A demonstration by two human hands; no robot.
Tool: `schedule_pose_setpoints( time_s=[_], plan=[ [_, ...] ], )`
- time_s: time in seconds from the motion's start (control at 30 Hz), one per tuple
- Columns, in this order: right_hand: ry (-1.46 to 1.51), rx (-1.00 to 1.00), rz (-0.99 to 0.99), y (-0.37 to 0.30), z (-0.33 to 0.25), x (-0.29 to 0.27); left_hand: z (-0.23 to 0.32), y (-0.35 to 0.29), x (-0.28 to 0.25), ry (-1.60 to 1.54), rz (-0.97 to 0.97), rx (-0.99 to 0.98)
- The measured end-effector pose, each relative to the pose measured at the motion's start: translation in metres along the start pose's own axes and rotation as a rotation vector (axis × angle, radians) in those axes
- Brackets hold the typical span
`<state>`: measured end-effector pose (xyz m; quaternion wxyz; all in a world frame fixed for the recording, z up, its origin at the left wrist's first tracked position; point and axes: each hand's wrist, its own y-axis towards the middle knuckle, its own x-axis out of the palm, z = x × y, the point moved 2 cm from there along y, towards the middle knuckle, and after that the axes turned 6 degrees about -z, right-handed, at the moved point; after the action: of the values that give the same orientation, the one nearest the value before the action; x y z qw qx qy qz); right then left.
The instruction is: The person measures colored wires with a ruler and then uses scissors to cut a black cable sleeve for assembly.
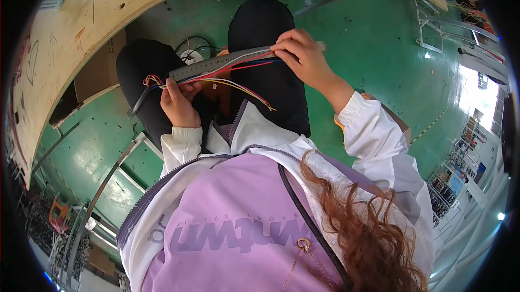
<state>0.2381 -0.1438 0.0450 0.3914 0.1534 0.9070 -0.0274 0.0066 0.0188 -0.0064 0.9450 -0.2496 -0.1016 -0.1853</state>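
A grey metal ruler [203, 68] stretches across above my knees, with a bundle of thin coloured wires [238, 85] running along it. My left hand [180, 105] closes on the ruler's left end and the wires there. At the other end, my right hand [306, 59] pinches the ruler and some wires between thumb and fingers. Several wires hang free below the ruler, their tips pointing right toward my lap. Left of my left hand, the wires loop back, and a dark cable end [140, 102] hangs down beside them.
A wooden tabletop [108, 2] curves along the upper left. Beneath it stands a cardboard box [97, 70]. Black cable [195, 40] lies coiled past my knees on the green floor [357, 32]. Metal frames [430, 29] stand at the far right.
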Motion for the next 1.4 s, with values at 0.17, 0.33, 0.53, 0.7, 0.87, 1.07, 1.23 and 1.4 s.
schedule_pose_setpoints(
  time_s=[0.17,0.33,0.53,0.7,0.87,1.07,1.23,1.4],
  plan=[
    [0.016,-0.012,0.004,-0.009,-0.001,-0.002,0.002,0.0,0.002,0.002,-0.002,0.001],
    [0.041,0.067,-0.025,0.003,0.002,-0.019,0.0,0.002,-0.004,-0.002,0.01,0.027],
    [-0.286,0.207,-0.207,-0.011,0.011,-0.018,-0.005,-0.001,-0.001,-0.046,-0.031,0.011],
    [-0.423,0.258,-0.026,-0.011,0.01,-0.043,0.002,-0.01,0.014,-0.039,-0.119,-0.002],
    [-0.344,0.486,0.331,-0.042,0.032,-0.126,0.005,-0.007,0.007,-0.083,-0.142,0.031],
    [-0.649,0.393,0.602,0.012,-0.014,-0.219,0.009,-0.007,0.006,-0.12,-0.17,0.042],
    [-0.806,0.334,0.452,0.071,0.011,-0.206,0.009,-0.017,-0.001,-0.113,-0.175,0.02],
    [-0.96,0.267,0.391,0.112,0.028,-0.197,0.016,-0.029,-0.001,-0.138,-0.207,-0.029]
  ],
)
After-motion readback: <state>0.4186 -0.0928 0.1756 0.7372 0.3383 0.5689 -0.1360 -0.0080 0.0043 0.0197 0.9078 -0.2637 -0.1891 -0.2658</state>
